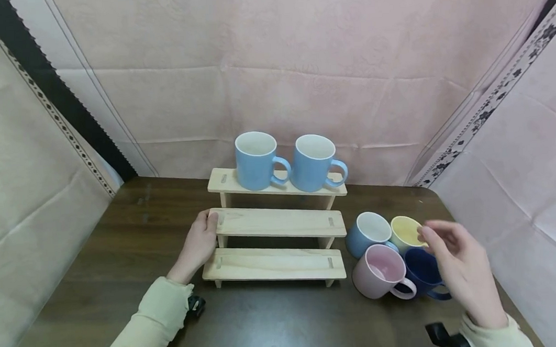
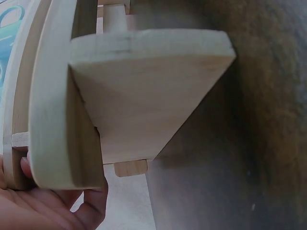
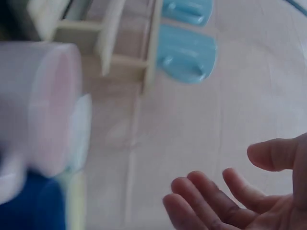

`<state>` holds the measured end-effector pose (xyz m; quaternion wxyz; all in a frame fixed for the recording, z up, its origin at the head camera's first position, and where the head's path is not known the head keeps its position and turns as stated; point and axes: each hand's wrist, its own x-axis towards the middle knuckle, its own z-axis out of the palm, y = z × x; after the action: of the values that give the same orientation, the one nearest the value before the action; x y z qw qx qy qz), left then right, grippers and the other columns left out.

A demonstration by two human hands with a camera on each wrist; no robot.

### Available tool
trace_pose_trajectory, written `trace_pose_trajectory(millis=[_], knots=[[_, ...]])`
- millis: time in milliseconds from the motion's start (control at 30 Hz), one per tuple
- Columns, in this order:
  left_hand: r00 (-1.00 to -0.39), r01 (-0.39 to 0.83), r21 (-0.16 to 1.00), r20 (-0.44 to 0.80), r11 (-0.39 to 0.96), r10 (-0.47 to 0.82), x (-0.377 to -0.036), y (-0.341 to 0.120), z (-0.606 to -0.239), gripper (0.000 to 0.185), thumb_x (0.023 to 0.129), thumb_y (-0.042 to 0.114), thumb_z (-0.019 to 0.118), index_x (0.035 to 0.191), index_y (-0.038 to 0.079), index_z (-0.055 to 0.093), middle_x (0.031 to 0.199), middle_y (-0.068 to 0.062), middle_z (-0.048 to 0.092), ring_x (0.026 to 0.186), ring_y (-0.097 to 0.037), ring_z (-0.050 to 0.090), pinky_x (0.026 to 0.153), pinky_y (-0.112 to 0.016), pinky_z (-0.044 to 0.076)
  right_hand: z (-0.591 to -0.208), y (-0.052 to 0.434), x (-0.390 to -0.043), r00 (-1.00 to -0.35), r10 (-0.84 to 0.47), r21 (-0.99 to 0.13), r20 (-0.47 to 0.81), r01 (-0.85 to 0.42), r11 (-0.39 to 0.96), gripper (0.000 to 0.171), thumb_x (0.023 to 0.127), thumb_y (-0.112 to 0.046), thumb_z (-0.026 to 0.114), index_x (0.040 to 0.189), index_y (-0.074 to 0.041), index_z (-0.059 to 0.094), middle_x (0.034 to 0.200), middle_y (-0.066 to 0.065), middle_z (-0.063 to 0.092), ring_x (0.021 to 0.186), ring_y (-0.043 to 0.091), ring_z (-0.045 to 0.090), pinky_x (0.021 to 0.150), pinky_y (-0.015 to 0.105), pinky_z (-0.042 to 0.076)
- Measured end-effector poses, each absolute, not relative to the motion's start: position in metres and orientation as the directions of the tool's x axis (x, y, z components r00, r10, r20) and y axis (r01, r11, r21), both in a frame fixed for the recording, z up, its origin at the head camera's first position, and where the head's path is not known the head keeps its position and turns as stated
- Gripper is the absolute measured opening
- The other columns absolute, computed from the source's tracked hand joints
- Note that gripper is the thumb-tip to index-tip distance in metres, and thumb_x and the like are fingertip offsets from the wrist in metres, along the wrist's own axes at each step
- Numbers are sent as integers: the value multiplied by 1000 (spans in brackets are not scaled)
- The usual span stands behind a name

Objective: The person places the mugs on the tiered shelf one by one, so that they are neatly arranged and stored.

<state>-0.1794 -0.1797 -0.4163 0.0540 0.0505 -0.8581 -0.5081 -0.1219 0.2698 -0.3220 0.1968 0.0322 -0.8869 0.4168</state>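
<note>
A three-tier wooden stand (image 1: 276, 223) (image 2: 139, 91) sits mid-table. Two light blue mugs (image 1: 256, 161) (image 1: 312, 164) stand upright on its top tier, handles to the right. My left hand (image 1: 206, 227) (image 2: 53, 211) grips the stand's left end, thumb on the middle tier, fingers round the side panel. To the right of the stand huddle a light blue mug (image 1: 363, 234), a yellow mug (image 1: 404, 232), a pink mug (image 1: 379, 273) (image 3: 43, 105) and a dark blue mug (image 1: 422, 276). My right hand (image 1: 439, 238) (image 3: 230, 196) hovers over the yellow and dark blue mugs, fingers relaxed and holding nothing.
The dark wooden table (image 1: 121, 244) is enclosed by pink cloth (image 1: 300, 62) at the back and right and pale cloth (image 1: 19, 182) at the left. The stand's middle and bottom tiers carry nothing.
</note>
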Motion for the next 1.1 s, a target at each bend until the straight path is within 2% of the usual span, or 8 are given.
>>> trace_pose_trajectory(millis=[200, 367, 467, 600, 767, 900, 1000, 1100], knots=[[-989, -26, 875, 48, 484, -138, -180, -180, -416, 59, 107, 37, 25, 143, -10, 31, 141, -31, 40, 134, -42, 36, 109, -54, 29, -366, 291, -90, -912, 334, -733, 238, 57, 678, 29, 96, -31, 62, 114, -8, 64, 89, -14, 69, 77, -12, 59, 69, 7, 44], [-989, -35, 874, 39, 485, -143, -179, -182, -417, 59, 108, 36, 25, 143, -11, 30, 143, -31, 38, 134, -42, 34, 110, -54, 28, -389, 292, -80, -854, 465, -690, 233, 191, 698, 29, 96, -36, 61, 107, -9, 68, 99, -1, 67, 83, -10, 47, 76, 21, 36], [-990, -33, 879, 37, 475, -136, -178, -181, -417, 60, 107, 37, 25, 144, -11, 29, 143, -32, 37, 135, -42, 34, 110, -54, 28, -399, 288, -74, -794, 518, -703, 316, 171, 690, 24, 95, -29, 63, 99, -7, 69, 91, -15, 60, 82, -9, 45, 75, 24, 33], [-990, -27, 879, 41, 475, -134, -178, -180, -416, 61, 107, 37, 24, 144, -12, 29, 143, -32, 38, 135, -42, 34, 110, -54, 27, -411, 280, -67, -750, 564, -730, 345, 163, 664, 20, 92, -26, 66, 93, -6, 69, 79, -39, 43, 72, -24, 38, 70, 19, 33], [-991, -37, 873, 32, 487, -133, -178, -180, -414, 62, 107, 38, 23, 144, -12, 27, 144, -32, 36, 136, -42, 32, 111, -54, 26, -422, 276, -65, -773, 538, -714, 337, 163, 681, 19, 92, -26, 67, 94, -7, 70, 79, -43, 41, 69, -30, 37, 68, 20, 37], [-990, -36, 878, 34, 477, -138, -178, -181, -416, 61, 107, 37, 24, 144, -12, 28, 144, -32, 37, 135, -42, 33, 111, -54, 27, -426, 272, -66, -821, 472, -677, 321, 150, 721, 18, 92, -26, 67, 99, -10, 71, 91, -16, 64, 70, -29, 40, 64, 7, 38], [-990, -29, 882, 40, 471, -137, -178, -181, -416, 60, 108, 36, 25, 143, -12, 29, 143, -33, 37, 135, -42, 34, 110, -54, 27, -430, 269, -66, -858, 427, -650, 286, 154, 744, 21, 92, -27, 67, 106, -11, 70, 104, 9, 67, 77, -23, 43, 69, 10, 39], [-990, -24, 883, 43, 468, -133, -179, -180, -417, 60, 108, 36, 25, 143, -12, 29, 142, -33, 38, 134, -42, 34, 110, -54, 28, -432, 266, -67, -878, 412, -642, 243, 173, 747, 26, 93, -29, 66, 112, -12, 66, 106, 9, 69, 82, -14, 48, 72, 18, 39]])
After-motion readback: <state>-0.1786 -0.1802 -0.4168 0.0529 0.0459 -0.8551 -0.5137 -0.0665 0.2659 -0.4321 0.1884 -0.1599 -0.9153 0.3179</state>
